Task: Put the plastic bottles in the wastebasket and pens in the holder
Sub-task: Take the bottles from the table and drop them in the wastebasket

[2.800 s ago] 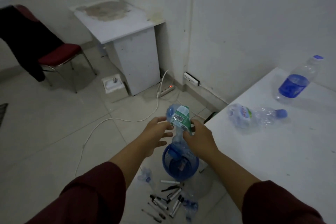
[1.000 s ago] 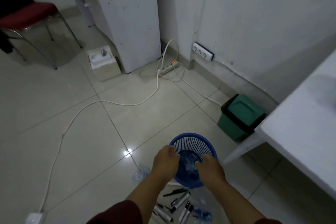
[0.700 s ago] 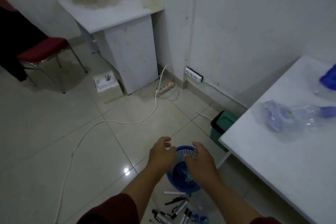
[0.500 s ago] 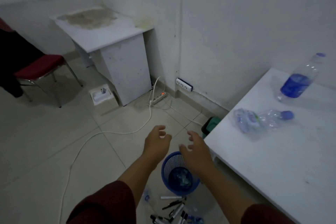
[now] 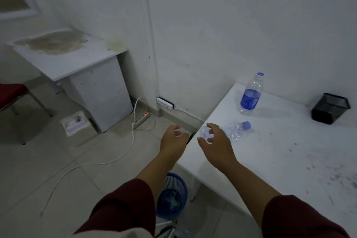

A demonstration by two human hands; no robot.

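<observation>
2 empty hands, left hand (image 5: 173, 141) and right hand (image 5: 216, 141), fingers loosely spread, reach toward a crushed clear plastic bottle (image 5: 231, 130) near the white worktop (image 5: 280, 160) edge; a clumsy grab could knock it off.

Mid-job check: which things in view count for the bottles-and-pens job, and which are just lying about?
Job: crushed bottle, upright bottle, blue wastebasket, black mesh holder, pens on the floor.
Lying about: power strip, white cable, red chair.
</observation>
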